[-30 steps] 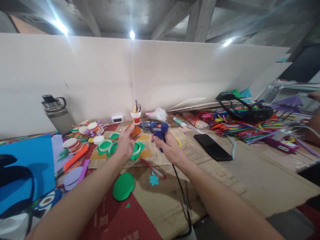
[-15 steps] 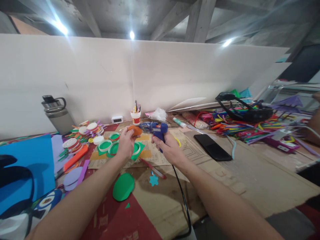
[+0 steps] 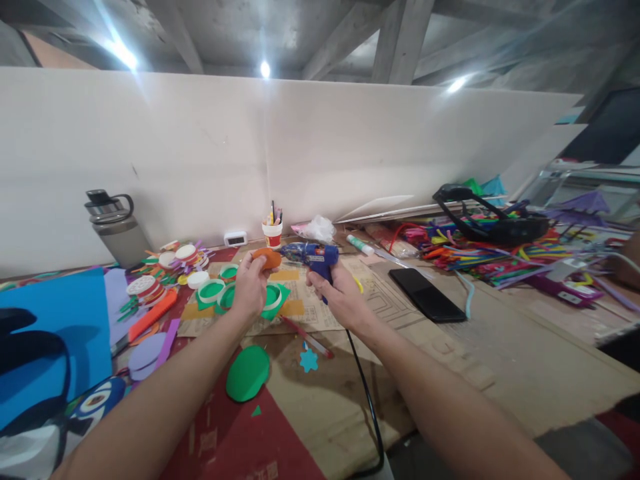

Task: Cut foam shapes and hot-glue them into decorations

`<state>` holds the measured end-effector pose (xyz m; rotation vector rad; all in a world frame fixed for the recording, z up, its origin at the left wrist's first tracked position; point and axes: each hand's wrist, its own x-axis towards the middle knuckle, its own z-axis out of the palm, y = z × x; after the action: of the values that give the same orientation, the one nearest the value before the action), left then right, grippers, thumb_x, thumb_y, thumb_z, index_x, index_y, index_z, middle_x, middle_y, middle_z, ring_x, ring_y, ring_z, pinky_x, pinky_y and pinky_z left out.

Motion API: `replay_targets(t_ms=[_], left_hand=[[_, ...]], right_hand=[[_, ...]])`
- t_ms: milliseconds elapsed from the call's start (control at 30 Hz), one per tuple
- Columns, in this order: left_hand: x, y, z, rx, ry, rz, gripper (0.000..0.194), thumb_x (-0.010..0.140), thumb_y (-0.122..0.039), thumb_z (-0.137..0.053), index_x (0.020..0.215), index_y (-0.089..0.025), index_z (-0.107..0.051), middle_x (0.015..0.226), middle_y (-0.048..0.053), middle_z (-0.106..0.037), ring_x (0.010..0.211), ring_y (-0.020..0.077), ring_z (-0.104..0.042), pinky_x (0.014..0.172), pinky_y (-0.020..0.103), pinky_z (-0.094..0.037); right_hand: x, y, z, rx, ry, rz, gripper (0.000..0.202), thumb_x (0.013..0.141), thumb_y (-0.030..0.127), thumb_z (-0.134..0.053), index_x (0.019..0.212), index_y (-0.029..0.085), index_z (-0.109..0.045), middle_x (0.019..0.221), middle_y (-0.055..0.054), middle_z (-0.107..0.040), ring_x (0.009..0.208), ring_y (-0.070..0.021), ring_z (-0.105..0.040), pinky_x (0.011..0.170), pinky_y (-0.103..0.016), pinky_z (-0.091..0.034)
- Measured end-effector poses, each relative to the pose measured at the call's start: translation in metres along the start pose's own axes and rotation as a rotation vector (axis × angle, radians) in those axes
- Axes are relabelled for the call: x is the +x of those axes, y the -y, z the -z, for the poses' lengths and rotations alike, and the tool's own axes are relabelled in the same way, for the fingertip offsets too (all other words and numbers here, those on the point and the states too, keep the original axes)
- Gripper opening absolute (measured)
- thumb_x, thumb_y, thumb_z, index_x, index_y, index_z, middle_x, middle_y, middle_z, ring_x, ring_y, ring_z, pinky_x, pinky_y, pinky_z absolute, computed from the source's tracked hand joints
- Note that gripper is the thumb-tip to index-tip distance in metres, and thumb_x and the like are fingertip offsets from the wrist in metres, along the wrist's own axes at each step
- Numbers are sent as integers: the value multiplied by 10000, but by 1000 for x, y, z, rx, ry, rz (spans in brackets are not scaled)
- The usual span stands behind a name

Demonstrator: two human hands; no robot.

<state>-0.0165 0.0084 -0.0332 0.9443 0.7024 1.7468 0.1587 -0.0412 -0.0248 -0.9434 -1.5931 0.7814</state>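
My left hand [image 3: 251, 283] pinches an orange piece [image 3: 269, 259] above several green discs with white rims [image 3: 211, 289]. Wrapped round the handle of a blue glue gun [image 3: 320, 256] is my right hand [image 3: 336, 291]. The gun's nozzle points left, at the edge of the orange piece; whether they touch I cannot tell. A black cord [image 3: 367, 393] hangs below my right hand. Nearer to me lie a green oval [image 3: 248, 373], a blue snowflake shape [image 3: 309, 360] and a red pen [image 3: 315, 341].
Cardboard [image 3: 500, 347] covers the table. A grey bottle [image 3: 119, 233] stands at the left, beside blue sheet material [image 3: 80, 320]. A cup of pens [image 3: 273, 233] is at the back. To the right are a black phone [image 3: 427, 295] and colourful pipe cleaners [image 3: 480, 257].
The glue gun and my right hand have shifted slightly right. The orange piece has moved slightly left and up in my left hand.
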Motion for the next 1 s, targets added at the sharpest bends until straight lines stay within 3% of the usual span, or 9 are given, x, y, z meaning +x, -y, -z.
replay_targets(t_ms=[233,600,1000], left_hand=[[2,5,3,95,39,-25,163,714,-291,-700,788,-184,-603,806,2,-627,754,139,-584,657,261,-474],[5,3,4,38,20,-49,159,701,-266,-701,790,-188,-595,792,2,-632,739,139,-587,646,264,-481],[2,5,4,63,51,-22,163,702,-281,-711,776,-186,-602,793,5,-631,748,141,-593,649,258,-477]], right_hand=[[0,-3,-1,-12,-10,14,229,896,444,-533,899,215,-521,715,-19,-579,719,-193,-584,644,-331,-486],[1,-5,0,-43,-22,38,258,903,444,-526,1000,205,-547,717,-17,-582,666,-181,-560,611,-323,-464],[0,-4,-1,-9,-17,39,236,893,437,-536,964,211,-538,728,-17,-582,686,-184,-568,616,-321,-468]])
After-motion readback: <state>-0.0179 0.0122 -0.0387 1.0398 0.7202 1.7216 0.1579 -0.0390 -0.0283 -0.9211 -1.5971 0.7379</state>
